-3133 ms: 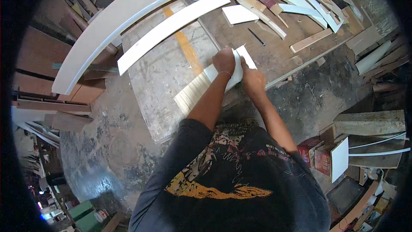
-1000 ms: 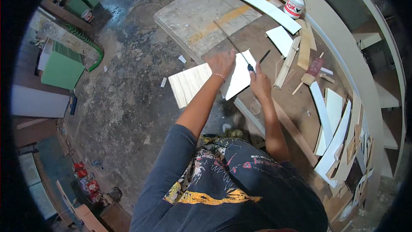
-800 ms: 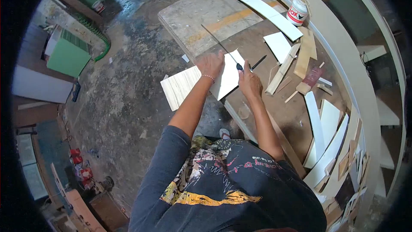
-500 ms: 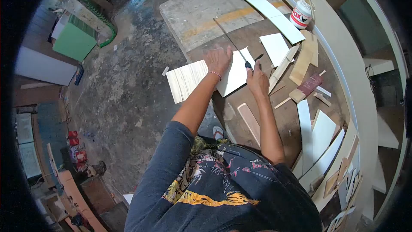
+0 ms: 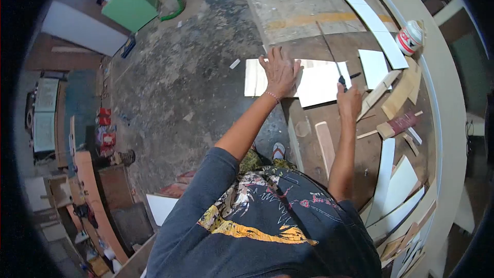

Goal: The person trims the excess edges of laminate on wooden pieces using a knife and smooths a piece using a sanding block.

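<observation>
The white sheet (image 5: pixel 324 88) is laid flat on the table (image 5: pixel 368 152), with the grained sheet (image 5: pixel 254 79) at its left, projected beyond the table's edge; whether the two are joined cannot be told, the meeting place being covered by the left grip (image 5: pixel 280 74). That grip is spread wide, palm down, with nothing enclosed. By the right grip (image 5: pixel 350 102), closed at the white sheet's right end, a tool (image 5: pixel 329 46) is held at its dark handle; its long, thin shaft is pointed over the sheet towards the far side of the table. Both sheets may be judged light and fairly stiff, although some bending is to be expected in the unsupported part. The smooth white face is likely to be slippery, and the corners and thin edges easily chipped. Steadying is thus best done with a flat palm over the supported part; for lifting, opposite long edges should be taken, with the overhang supported. The shaft appears slender and easily flexed, so the tool is best held by its handle.
</observation>
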`<state>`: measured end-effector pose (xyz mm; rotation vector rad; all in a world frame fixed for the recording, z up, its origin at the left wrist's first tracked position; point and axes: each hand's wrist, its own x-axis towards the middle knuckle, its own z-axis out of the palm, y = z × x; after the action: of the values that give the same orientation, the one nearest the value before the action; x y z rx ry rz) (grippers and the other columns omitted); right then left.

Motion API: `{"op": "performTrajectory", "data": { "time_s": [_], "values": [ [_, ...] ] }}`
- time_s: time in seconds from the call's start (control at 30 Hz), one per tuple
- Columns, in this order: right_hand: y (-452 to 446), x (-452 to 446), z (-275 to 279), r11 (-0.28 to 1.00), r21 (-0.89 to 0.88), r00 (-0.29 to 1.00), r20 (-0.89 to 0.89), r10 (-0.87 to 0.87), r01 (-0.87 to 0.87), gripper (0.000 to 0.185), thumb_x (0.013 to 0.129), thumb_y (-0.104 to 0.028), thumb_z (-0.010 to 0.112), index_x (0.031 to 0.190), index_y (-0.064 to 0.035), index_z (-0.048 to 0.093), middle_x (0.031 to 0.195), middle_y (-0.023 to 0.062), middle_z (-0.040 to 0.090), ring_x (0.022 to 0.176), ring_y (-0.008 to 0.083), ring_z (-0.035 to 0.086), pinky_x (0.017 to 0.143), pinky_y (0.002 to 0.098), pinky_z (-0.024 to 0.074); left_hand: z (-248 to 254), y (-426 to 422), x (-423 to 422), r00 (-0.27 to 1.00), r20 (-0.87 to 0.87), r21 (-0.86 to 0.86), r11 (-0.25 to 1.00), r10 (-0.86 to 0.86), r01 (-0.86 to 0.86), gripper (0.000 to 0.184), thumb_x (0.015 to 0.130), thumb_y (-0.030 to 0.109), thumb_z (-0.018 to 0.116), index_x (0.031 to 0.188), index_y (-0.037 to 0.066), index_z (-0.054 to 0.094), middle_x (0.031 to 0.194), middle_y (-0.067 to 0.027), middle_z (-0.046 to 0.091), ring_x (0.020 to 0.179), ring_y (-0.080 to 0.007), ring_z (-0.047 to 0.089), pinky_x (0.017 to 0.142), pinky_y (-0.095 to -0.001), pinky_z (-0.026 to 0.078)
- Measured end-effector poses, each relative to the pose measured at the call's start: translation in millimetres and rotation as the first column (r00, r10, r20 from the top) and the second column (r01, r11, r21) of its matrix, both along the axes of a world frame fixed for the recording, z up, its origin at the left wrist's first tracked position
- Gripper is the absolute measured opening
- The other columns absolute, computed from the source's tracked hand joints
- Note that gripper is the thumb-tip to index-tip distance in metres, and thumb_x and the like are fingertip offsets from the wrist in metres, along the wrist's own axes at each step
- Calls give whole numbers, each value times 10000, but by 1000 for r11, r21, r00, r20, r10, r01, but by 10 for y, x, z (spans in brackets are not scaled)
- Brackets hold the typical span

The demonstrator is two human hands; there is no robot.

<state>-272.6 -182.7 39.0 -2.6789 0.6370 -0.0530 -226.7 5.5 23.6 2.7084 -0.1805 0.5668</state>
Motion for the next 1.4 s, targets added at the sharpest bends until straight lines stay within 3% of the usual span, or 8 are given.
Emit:
{"op": "performTrajectory", "data": {
  "time_s": [0.07, 0.2, 0.23, 0.37, 0.6, 0.73, 0.9, 1.4],
  "values": [
    [26, -23, -33, 999, 40, 989, 146, -35, 29, 457, 734, -321, 580, 967, 67, 510, 874, 268, 564, 846, 392, 544, 734, 435, 420, -72, 43, -51, 998, 6, 7, 998, -54, 54, 503, 754, 401, 498, 1039, -14, 491, 1131, -171, 402, 1074, -304, 351, 872, -540, 218],
    [92, -5, 46, 994, 94, 997, 47, -62, 57, 465, 728, -311, 593, 978, 72, 506, 885, 263, 565, 860, 383, 545, 751, 427, 419, -82, -157, -147, 904, -113, -23, 911, -411, 412, 858, 668, 642, 465, 1190, -31, 363, 1228, -201, 340, 1196, -329, 254, 942, -594, 105],
    [97, -5, 41, 993, 97, 997, 34, -67, 63, 467, 729, -307, 597, 973, 81, 506, 888, 263, 565, 864, 378, 547, 754, 425, 420, -59, -220, -169, 864, -222, -38, 890, -451, 455, 1034, 565, 733, 469, 1233, -38, 297, 1261, -220, 301, 1219, -351, 213, 940, -604, 91],
    [89, 5, -110, 990, 127, 994, 89, -70, 58, 449, 724, -326, 589, 930, 67, 516, 857, 253, 568, 832, 380, 549, 750, 429, 416, -33, -168, -194, 838, -253, 2, 866, -484, 501, 1126, 480, 760, 516, 1271, 5, 247, 1291, -259, 230, 1231, -400, 146, 934, -611, 80],
    [282, -53, -59, 991, 60, 985, 117, -126, 119, 485, 730, -355, 576, 958, 64, 486, 890, 216, 574, 813, 360, 564, 723, 432, 426, 28, -27, -91, 801, -349, 113, 827, -486, 550, 1165, 416, 652, 651, 1297, 53, 180, 1306, -279, 174, 1231, -415, 135, 911, -633, 129],
    [229, -33, 50, 972, 194, 991, 8, -133, 129, 467, 725, -366, 577, 913, 60, 539, 887, 254, 566, 868, 373, 545, 742, 413, 419, 114, -37, -18, 795, -351, 157, 806, -494, 571, 1152, 406, 568, 694, 1298, 51, 180, 1133, -271, 343, 1122, -406, 295, 897, -627, 166],
    [316, 67, -108, 959, 280, 996, 66, -56, 35, 415, 715, -343, 588, 915, 18, 553, 880, 218, 585, 836, 352, 565, 719, 417, 431, 126, 185, -12, 830, -274, 134, 836, -485, 532, 1068, 398, 476, 718, 1255, 16, 277, 1071, -255, 388, 1000, -377, 375, 882, -462, 279],
    [-192, 82, -221, 979, 179, 988, 102, -115, 96, 378, 721, -320, 590, 882, 21, 563, 810, 224, 589, 800, 366, 564, 699, 403, 435, 157, -413, 128, 771, -352, 163, 776, -531, 609, 1081, 381, 526, 731, 1235, 12, 313, 1015, -230, 429, 1013, -360, 377, 850, -460, 292]
  ]
}}
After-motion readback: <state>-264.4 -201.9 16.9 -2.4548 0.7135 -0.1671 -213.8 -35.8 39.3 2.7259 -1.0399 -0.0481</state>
